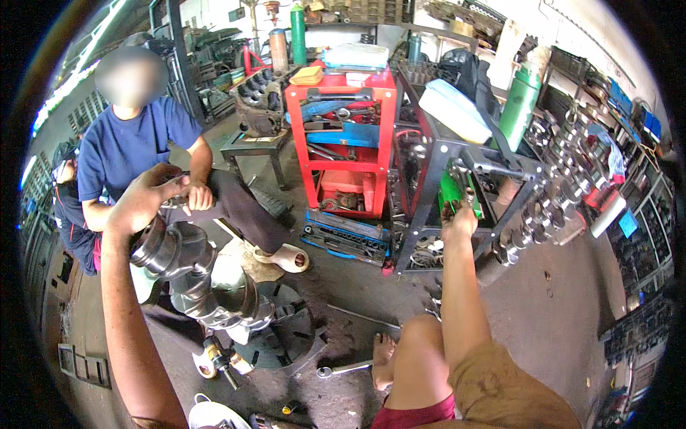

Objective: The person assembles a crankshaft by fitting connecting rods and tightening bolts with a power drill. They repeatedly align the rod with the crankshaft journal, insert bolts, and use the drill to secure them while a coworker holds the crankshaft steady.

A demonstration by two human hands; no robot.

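Observation:
A large steel crankshaft (166, 250) stands tilted upright on a dark round base (275, 332). My left hand (146, 194) is closed over its upper end; the fingertips are partly hidden. Beside it, a co-worker's hand (200, 196) touches the same end. My right arm stretches forward to a black metal rack (421, 196). There my right hand (459, 223) is closed around a small shiny metal tool (469, 194), its kind too small to tell. Behind that hand shows a bright green object (450, 189) inside the rack.
A person in a blue shirt (136, 146) sits across from me. A red tool cart (343, 164) stands ahead, with a blue socket case (346, 238) at its foot. A ratchet wrench (350, 368) and a power tool (223, 361) lie on the floor. More crankshafts (543, 211) stand right.

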